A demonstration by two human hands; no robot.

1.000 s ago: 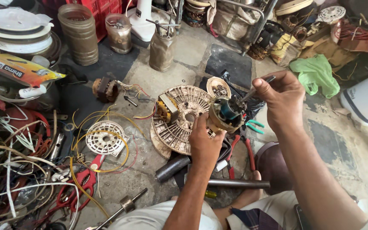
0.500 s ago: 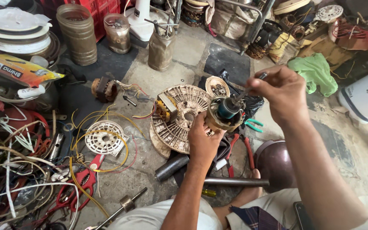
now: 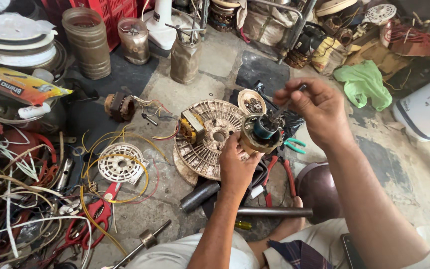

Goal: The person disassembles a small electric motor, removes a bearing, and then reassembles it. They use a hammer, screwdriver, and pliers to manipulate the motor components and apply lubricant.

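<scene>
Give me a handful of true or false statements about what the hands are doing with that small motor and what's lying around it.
1. The left hand holds the small round motor from below. True.
2. The right hand is empty. False: it pinches a thin metal tool whose tip reaches into the motor's top.
3. Red-handled scissors lie among the wires on the floor. True.
4. The green cloth is draped over the motor. False: it lies on the floor well off to one side.
5. The white slotted disc rests inside a loop of yellow wire. True.
</scene>
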